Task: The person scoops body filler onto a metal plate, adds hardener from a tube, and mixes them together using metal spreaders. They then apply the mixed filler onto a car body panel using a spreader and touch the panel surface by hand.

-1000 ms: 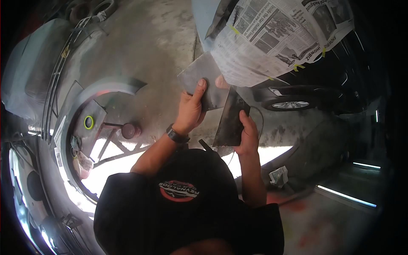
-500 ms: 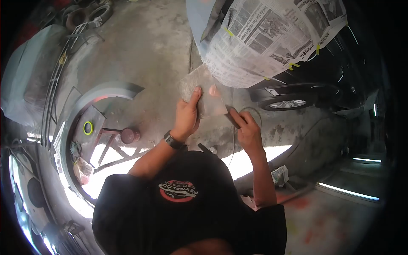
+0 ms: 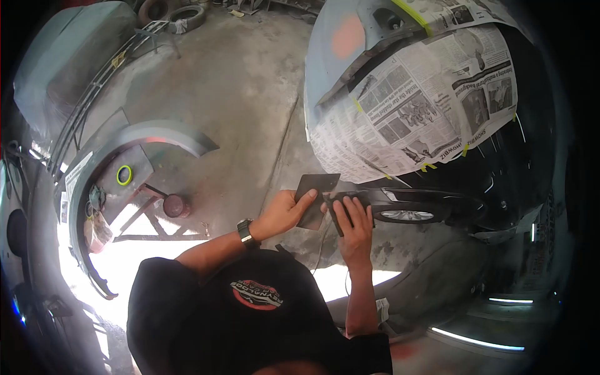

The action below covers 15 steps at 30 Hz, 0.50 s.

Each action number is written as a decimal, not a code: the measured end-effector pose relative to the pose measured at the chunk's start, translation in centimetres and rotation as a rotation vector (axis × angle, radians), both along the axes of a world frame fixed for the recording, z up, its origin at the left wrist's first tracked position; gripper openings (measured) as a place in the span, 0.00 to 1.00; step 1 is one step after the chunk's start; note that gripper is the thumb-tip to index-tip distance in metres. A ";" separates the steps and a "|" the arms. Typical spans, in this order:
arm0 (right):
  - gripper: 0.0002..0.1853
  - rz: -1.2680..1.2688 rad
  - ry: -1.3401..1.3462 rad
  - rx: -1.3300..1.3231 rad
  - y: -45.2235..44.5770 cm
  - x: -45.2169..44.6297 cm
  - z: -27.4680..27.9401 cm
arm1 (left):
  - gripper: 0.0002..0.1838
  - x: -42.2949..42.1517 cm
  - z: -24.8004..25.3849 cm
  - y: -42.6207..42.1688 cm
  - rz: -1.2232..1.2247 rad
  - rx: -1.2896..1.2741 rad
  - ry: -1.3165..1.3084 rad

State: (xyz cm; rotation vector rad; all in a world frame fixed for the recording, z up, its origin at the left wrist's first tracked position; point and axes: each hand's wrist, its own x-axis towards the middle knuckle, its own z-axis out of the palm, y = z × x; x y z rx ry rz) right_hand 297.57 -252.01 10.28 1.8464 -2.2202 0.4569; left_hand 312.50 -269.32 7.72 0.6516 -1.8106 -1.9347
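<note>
My left hand (image 3: 284, 212) pinches a thin, flat, rectangular plate (image 3: 319, 182) by its near left edge, thumb on top. The plate looks dark from this angle. My right hand (image 3: 355, 232) is closed on a dark, flat spreader-like blade (image 3: 341, 220), its fingers laid across the face. The blade is at the plate's right edge; whether they touch I cannot tell. A small pinkish spot shows between the two, too small to make out. Beyond my hands is a car body panel covered with taped newspaper (image 3: 400, 112).
On the left, a grey fender (image 3: 159, 130) rests on a stand, with a yellow-green tape roll (image 3: 125, 175) and a reddish can (image 3: 175, 205) near it. A black car wheel (image 3: 406, 215) is at right. Old tyres (image 3: 186, 19) lie at the far left.
Both hands have come lower in view. The plate has tilted from a pale, broad face to a dark, narrower one. My right hand's fingers now lie flatter over the blade.
</note>
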 end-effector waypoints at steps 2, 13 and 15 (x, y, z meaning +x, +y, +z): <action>0.30 0.092 -0.076 0.005 -0.2 1.6 -0.7 | 0.31 0.2 0.1 -0.1 0.072 -0.039 -0.041; 0.33 0.193 -0.430 -0.176 -1.6 3.1 1.9 | 0.21 -1.0 1.5 -4.4 0.342 0.640 0.406; 0.34 0.178 -0.527 -0.414 -2.8 3.5 4.0 | 0.19 -1.3 2.6 -3.5 0.283 0.792 0.411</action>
